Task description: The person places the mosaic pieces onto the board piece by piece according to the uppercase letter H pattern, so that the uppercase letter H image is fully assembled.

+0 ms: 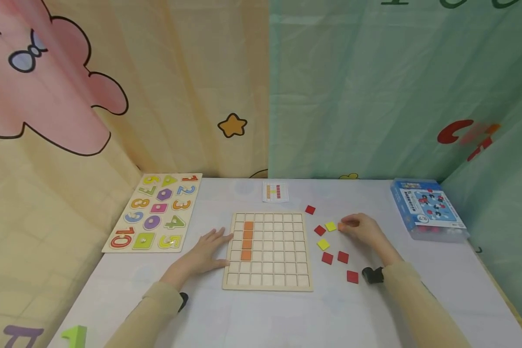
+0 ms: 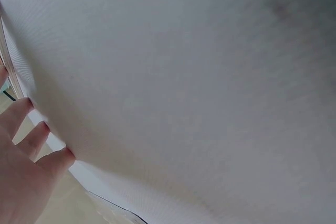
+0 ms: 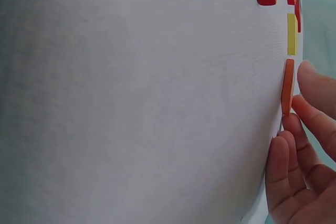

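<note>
Orange tiles (image 1: 246,244): four on board (image 1: 278,256), right hand (image 1: 364,229) pinching fifth (image 3: 287,85); left hand (image 1: 205,253) spread.

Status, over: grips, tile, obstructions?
Left grip touching left edge of pale wooden grid board. Right grip at small orange square tile; hold unclear. Yellow square tile, red square tile between orange tile and board.

- Pale, matt wood in the grid board (image 1: 268,256), lower centre of the head view.
- Smooth, softly satin faces on the orange tile (image 3: 287,85), right edge of the right-wrist view.
- Creased cloth in the curtains (image 1: 352,96), upper frame.
- Shiny, clear plastic around the box (image 1: 430,208), far right.
</note>
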Tool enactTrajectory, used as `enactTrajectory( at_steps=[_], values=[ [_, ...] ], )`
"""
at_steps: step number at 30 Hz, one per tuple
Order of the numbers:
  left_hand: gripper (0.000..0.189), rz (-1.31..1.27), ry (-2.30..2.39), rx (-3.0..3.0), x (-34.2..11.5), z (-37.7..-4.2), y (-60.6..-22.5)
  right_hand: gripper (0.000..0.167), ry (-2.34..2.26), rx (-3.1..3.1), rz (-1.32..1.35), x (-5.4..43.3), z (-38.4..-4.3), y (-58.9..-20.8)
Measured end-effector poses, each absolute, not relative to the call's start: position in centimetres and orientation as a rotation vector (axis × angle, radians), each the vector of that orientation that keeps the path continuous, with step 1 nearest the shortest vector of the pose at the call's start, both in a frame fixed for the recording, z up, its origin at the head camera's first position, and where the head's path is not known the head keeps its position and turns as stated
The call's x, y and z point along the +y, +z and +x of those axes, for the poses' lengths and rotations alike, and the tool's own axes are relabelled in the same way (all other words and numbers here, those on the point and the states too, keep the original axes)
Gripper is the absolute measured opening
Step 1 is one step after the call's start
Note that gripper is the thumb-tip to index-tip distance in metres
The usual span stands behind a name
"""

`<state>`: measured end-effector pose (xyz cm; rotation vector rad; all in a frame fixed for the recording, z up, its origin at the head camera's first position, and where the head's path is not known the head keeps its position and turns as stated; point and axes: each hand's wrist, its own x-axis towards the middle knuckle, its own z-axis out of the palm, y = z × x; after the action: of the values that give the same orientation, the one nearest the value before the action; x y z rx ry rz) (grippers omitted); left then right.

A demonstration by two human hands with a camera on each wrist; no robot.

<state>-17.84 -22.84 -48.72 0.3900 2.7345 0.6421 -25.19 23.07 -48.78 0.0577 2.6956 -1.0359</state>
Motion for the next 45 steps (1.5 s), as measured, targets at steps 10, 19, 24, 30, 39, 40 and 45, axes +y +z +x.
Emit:
enactTrajectory(
  at_steps=[10,19,24,30,39,40,45],
  values=[
    [0.079,0.376,0.642,2.719,-22.7,-17.9,-48.9,0.041,-0.968,2.751,0.073,23.4,-24.6,-48.9],
    [0.079,0.378,0.645,2.709,-22.5,-18.2,-48.6,0.033,-1.038,2.720,0.143,24.0,-23.6,-48.4],
    [0.079,0.372,0.640,2.712,-22.5,-18.2,-48.6,0.035,-1.162,2.669,0.099,23.3,-22.8,-47.6],
    [0.078,0.347,0.641,2.706,-22.5,-18.1,-48.5,0.034,-1.298,2.568,0.002,19.0,-21.5,-46.9],
    [0.079,0.334,0.634,2.703,-22.4,-17.9,-48.2,0.024,-1.404,2.418,-0.213,10.5,-19.1,-47.5],
    [0.079,0.331,0.633,2.703,-22.4,-17.8,-48.1,0.023,-1.409,2.400,-0.235,9.5,-18.8,-47.7],
    [0.078,0.340,0.643,2.708,-22.5,-17.8,-48.0,0.019,-1.428,2.346,-0.345,5.7,-17.5,-48.3]
  ],
)
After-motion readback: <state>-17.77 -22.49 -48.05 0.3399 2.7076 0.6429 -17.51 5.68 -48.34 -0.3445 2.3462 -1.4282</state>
